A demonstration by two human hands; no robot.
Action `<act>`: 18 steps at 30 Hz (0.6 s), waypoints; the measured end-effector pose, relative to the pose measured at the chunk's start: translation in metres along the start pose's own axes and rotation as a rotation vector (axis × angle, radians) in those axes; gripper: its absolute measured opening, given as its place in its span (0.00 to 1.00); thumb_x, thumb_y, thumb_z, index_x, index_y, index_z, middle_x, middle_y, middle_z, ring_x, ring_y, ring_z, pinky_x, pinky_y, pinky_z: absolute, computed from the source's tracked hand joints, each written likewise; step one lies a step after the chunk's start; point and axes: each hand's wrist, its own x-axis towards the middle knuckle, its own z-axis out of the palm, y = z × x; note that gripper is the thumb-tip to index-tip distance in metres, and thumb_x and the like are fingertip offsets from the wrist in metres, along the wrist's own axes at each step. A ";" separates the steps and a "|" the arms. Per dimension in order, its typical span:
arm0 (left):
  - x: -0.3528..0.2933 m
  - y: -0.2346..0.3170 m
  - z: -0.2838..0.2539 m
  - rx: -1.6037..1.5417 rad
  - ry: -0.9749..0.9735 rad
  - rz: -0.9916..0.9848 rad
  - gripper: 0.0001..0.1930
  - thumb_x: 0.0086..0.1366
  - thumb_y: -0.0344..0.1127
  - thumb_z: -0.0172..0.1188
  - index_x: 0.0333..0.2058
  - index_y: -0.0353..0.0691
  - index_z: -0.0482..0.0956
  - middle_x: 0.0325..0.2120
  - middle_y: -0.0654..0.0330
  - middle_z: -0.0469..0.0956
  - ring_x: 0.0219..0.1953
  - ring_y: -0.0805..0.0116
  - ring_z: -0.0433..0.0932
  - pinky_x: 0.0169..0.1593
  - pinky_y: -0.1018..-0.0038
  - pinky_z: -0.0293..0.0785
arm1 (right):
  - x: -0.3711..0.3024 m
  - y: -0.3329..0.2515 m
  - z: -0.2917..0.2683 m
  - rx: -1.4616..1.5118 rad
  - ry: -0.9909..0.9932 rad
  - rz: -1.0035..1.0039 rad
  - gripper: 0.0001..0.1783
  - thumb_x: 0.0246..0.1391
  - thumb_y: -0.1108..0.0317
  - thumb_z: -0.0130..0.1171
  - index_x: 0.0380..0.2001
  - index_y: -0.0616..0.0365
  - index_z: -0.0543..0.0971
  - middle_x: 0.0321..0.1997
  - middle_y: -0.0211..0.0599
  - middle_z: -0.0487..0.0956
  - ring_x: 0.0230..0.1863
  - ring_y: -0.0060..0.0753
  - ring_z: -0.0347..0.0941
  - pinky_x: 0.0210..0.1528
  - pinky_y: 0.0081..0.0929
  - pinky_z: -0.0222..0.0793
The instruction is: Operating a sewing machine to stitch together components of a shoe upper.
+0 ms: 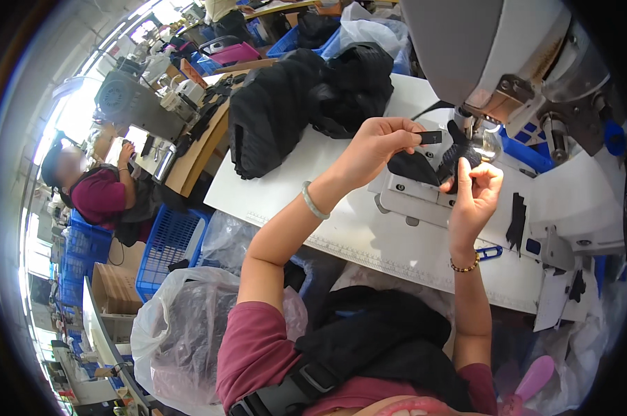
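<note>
My left hand (386,145) pinches a small flat black tab (431,137) between thumb and fingertips, just left of the sewing machine's needle area. A dark ribbed fabric piece (460,147) lies beneath the presser foot of the sewing machine (490,104). My right hand (474,194) grips the near edge of this piece, its index finger pointing up along it. Part of the piece is hidden behind the fingers. Another flap of black fabric (412,166) rests on the machine bed between my hands.
A heap of black fabric pieces (279,104) covers the far left of the white table (355,236). Black strips (517,220) and a blue-handled tool (490,252) lie at the right. A plastic bag (189,333) and blue crate (168,249) stand left. A co-worker (105,187) sits beyond.
</note>
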 end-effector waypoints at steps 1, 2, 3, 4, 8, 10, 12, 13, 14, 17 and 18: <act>-0.003 0.001 0.004 0.036 -0.029 0.017 0.12 0.60 0.27 0.56 0.41 0.25 0.76 0.37 0.56 0.77 0.39 0.72 0.76 0.43 0.79 0.70 | -0.001 0.002 0.000 0.000 0.013 -0.006 0.12 0.57 0.81 0.54 0.31 0.56 0.62 0.28 0.28 0.64 0.20 0.18 0.68 0.24 0.14 0.67; -0.006 0.003 0.006 0.111 -0.004 0.016 0.13 0.59 0.29 0.58 0.41 0.27 0.77 0.35 0.57 0.78 0.38 0.73 0.77 0.41 0.80 0.70 | -0.001 0.004 -0.001 0.032 0.027 -0.018 0.12 0.56 0.81 0.55 0.31 0.56 0.62 0.28 0.27 0.65 0.20 0.16 0.67 0.24 0.14 0.66; -0.008 0.004 0.009 0.179 0.011 0.014 0.13 0.59 0.29 0.58 0.41 0.26 0.77 0.33 0.57 0.79 0.37 0.74 0.76 0.42 0.80 0.69 | -0.001 0.006 -0.002 -0.026 0.043 -0.017 0.13 0.56 0.80 0.57 0.32 0.56 0.62 0.29 0.26 0.65 0.23 0.15 0.67 0.27 0.14 0.66; -0.009 0.005 0.011 0.207 0.011 0.015 0.13 0.60 0.29 0.58 0.40 0.26 0.77 0.33 0.58 0.79 0.36 0.75 0.76 0.42 0.81 0.69 | -0.001 0.008 -0.002 -0.036 0.052 -0.028 0.13 0.55 0.80 0.57 0.32 0.55 0.62 0.29 0.25 0.65 0.25 0.13 0.67 0.28 0.13 0.66; -0.008 0.008 0.022 0.250 0.016 0.054 0.11 0.61 0.29 0.57 0.40 0.28 0.78 0.32 0.61 0.78 0.34 0.78 0.73 0.43 0.82 0.68 | -0.003 0.009 -0.005 -0.006 0.032 -0.032 0.13 0.56 0.79 0.57 0.34 0.55 0.62 0.29 0.24 0.65 0.27 0.11 0.63 0.30 0.11 0.62; -0.006 0.008 0.026 0.366 0.003 0.081 0.10 0.61 0.28 0.57 0.39 0.29 0.78 0.31 0.62 0.77 0.35 0.79 0.73 0.43 0.83 0.68 | -0.003 0.008 -0.004 -0.041 0.014 -0.058 0.13 0.57 0.78 0.57 0.35 0.55 0.62 0.29 0.23 0.65 0.27 0.10 0.62 0.30 0.10 0.60; -0.003 0.007 0.029 0.461 0.007 0.113 0.10 0.61 0.29 0.58 0.38 0.29 0.78 0.30 0.63 0.77 0.32 0.81 0.71 0.38 0.84 0.66 | -0.004 0.008 -0.003 -0.053 0.022 -0.039 0.13 0.57 0.78 0.56 0.35 0.56 0.61 0.29 0.24 0.65 0.27 0.10 0.61 0.30 0.10 0.60; -0.001 0.007 0.030 0.497 0.010 0.136 0.10 0.60 0.31 0.59 0.37 0.29 0.78 0.29 0.63 0.77 0.29 0.82 0.70 0.34 0.85 0.65 | -0.005 0.009 -0.003 -0.047 0.023 -0.030 0.13 0.57 0.78 0.56 0.35 0.56 0.61 0.29 0.24 0.65 0.27 0.10 0.61 0.30 0.10 0.60; 0.000 0.007 0.031 0.532 0.016 0.158 0.11 0.59 0.32 0.61 0.37 0.30 0.78 0.28 0.63 0.77 0.26 0.84 0.68 0.29 0.86 0.64 | -0.005 0.009 -0.003 -0.043 0.024 -0.021 0.13 0.57 0.78 0.56 0.35 0.56 0.61 0.29 0.24 0.65 0.28 0.10 0.61 0.31 0.10 0.60; 0.004 0.011 0.035 0.529 0.012 0.081 0.10 0.58 0.32 0.61 0.35 0.30 0.79 0.24 0.63 0.76 0.24 0.84 0.68 0.27 0.86 0.63 | -0.006 0.010 -0.005 -0.049 0.040 -0.083 0.12 0.57 0.78 0.55 0.35 0.56 0.61 0.30 0.25 0.65 0.28 0.11 0.61 0.31 0.11 0.60; 0.005 0.013 0.036 0.566 0.007 0.032 0.11 0.59 0.32 0.60 0.35 0.28 0.79 0.26 0.63 0.77 0.26 0.83 0.69 0.31 0.86 0.64 | -0.006 0.011 -0.005 -0.044 0.040 -0.087 0.12 0.58 0.78 0.54 0.35 0.56 0.61 0.31 0.25 0.64 0.28 0.12 0.61 0.31 0.12 0.60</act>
